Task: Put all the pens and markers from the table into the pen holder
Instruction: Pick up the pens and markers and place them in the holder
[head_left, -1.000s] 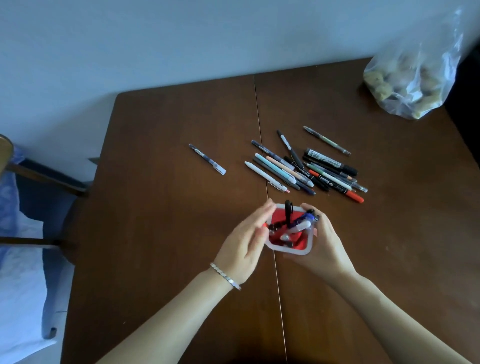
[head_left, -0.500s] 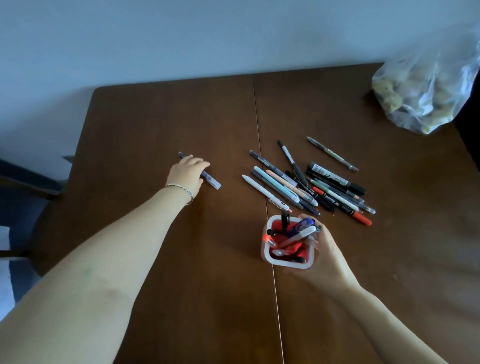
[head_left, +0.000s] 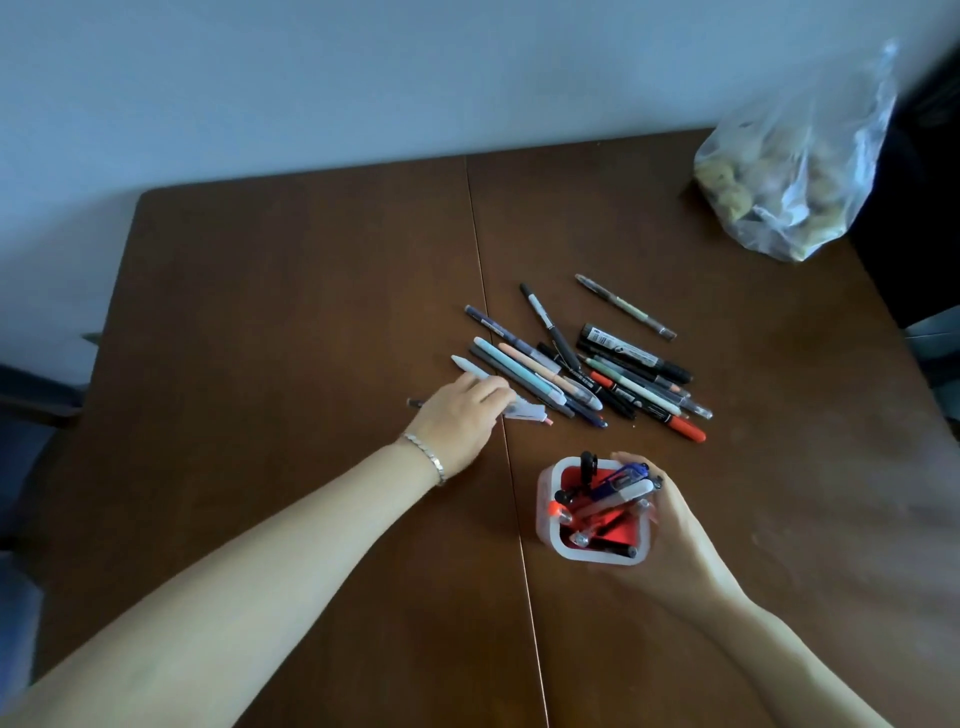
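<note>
The red pen holder (head_left: 592, 557) with a white rim stands on the brown table (head_left: 291, 291), near its middle seam, and several pens stick out of it. My right hand (head_left: 675, 525) is wrapped around its right side. A heap of several pens and markers (head_left: 618, 369) lies just beyond it. My left hand (head_left: 462, 415) is closed on a thin grey pen (head_left: 414, 401), whose dark end pokes out to the left. The fingers rest over the middle of a white pen (head_left: 470, 366) at the heap's left edge.
A clear plastic bag (head_left: 779, 176) with lumpy contents sits at the table's far right corner. A chair (head_left: 31, 395) stands off the left edge. A pale wall runs behind the table.
My left hand left the holder, reached to the lone grey pen at the far left and closed on it. It then moved right with the pen to the white pen. My right hand stayed on the holder.
</note>
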